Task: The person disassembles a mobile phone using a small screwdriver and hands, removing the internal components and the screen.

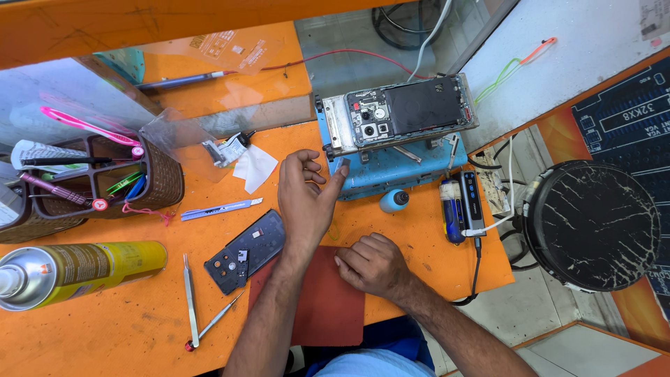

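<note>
Step in hand, as I read it: working at the opened smartphone (401, 112), back off, dark battery and camera modules exposed, lying on a blue fixture (391, 174) at 1 o'clock from my left hand (307, 195). Left fingers loosely curled, thumb out against a small grey piece (343, 163) at the fixture edge; I can't tell if it's gripped. Right hand (373, 265) at 5 o'clock, fist curled on the red mat (328, 307), nothing visible in it. Next move calls for a fine, steady pinch. Removed back cover (244, 253) at 8 o'clock.
</note>
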